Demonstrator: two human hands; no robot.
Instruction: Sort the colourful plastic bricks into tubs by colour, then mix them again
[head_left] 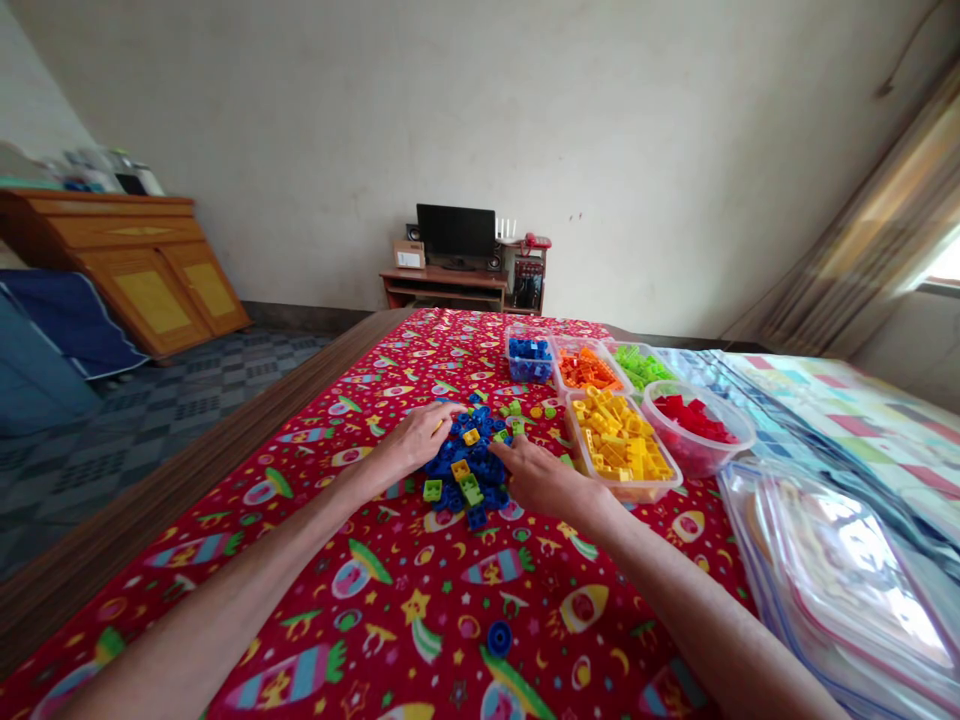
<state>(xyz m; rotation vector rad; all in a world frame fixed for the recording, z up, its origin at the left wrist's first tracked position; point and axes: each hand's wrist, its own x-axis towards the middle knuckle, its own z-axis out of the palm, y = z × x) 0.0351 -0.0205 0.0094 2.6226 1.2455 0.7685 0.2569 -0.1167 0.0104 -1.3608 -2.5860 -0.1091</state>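
A heap of mostly blue toy building bricks (491, 470) lies on the red patterned cloth, with some yellow and green bricks mixed in. My left hand (418, 436) rests at the heap's left edge, palm down, its forefinger stretched over the blue pieces; the undersides of its fingers are hidden. On the opposite side, my right hand (538, 478) reaches in with fingers extended, the tips touching the heap near a green brick (517, 427). A yellow brick (470, 437) sits between the two hands. Nearer me, a round blue piece (499, 638) lies alone.
Right of the heap stand clear tubs of sorted bricks: blue (529, 368), orange (589, 372), green (637, 368), yellow (622, 440) and red (694, 425). Stacked transparent lids (832, 570) lie at right. A monitor (456, 232) stands on a far desk.
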